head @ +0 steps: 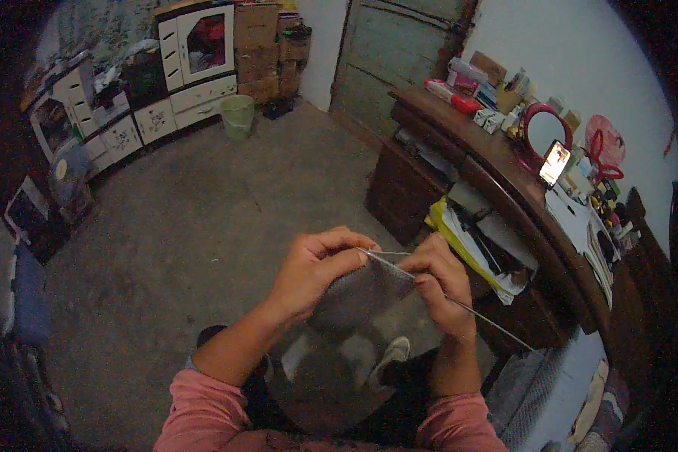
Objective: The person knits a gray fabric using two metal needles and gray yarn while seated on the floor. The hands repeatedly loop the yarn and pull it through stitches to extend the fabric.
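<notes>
Both hands are raised above my lap over a piece of grey knitting (pixel 350 296), which is dark and blurred. My left hand (pixel 316 271) pinches the knitting's upper edge between thumb and forefinger, close to the needle's tip. A long thin knitting needle (pixel 491 322) slants from there down to the right, passing through my right hand (pixel 443 285), whose fingers are closed around it. A light strand of yarn (pixel 395 252) stretches between the two hands. Whether a second needle sits inside my left hand cannot be seen.
To the right, a dark wooden desk (pixel 486 155) carries a lit phone (pixel 554 164), a round red-framed mirror (pixel 548 129), papers and small boxes. An open drawer (pixel 489 254) holds a yellow-edged bag. A green bucket (pixel 238 117) stands by a white cabinet (pixel 200 107). Folded cloth (pixel 534 390) lies lower right.
</notes>
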